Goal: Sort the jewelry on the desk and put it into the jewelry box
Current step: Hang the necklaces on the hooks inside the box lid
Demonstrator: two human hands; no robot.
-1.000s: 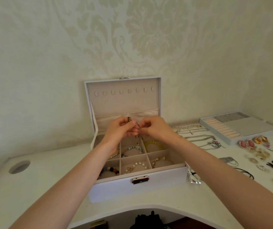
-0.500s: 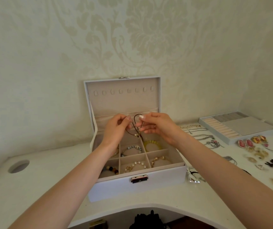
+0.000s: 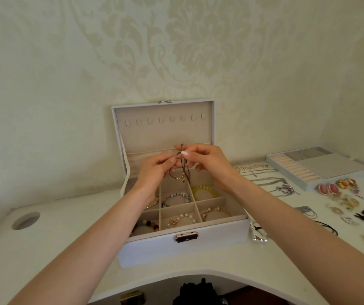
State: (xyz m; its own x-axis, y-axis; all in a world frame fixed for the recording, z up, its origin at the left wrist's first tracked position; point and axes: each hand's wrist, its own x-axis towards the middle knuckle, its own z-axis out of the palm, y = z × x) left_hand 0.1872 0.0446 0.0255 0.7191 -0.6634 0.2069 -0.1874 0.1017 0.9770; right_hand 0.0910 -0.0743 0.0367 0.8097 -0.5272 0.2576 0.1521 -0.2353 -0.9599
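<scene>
A white jewelry box [image 3: 154, 249] stands open on the desk, its lid upright against the wall. Its beige compartments hold several bracelets, among them a yellow bead bracelet [image 3: 203, 188] and a pearl bracelet [image 3: 182, 219]. Above the box's back compartments, my left hand [image 3: 154, 170] and my right hand [image 3: 207, 160] both pinch a thin brown cord bracelet [image 3: 184, 172] with small gold beads. It hangs between my fingertips in front of the lid's pocket.
To the right of the box lie silver chain necklaces [image 3: 271, 180], pink and gold earrings [image 3: 335, 187] and other small pieces. A white ring tray [image 3: 352, 172] sits at the back right. A round cable hole [image 3: 26, 220] is at the left of the desk.
Both hands rose slightly and the cord bracelet has been drawn out, so it now dangles lower between my fingertips above the back compartments.
</scene>
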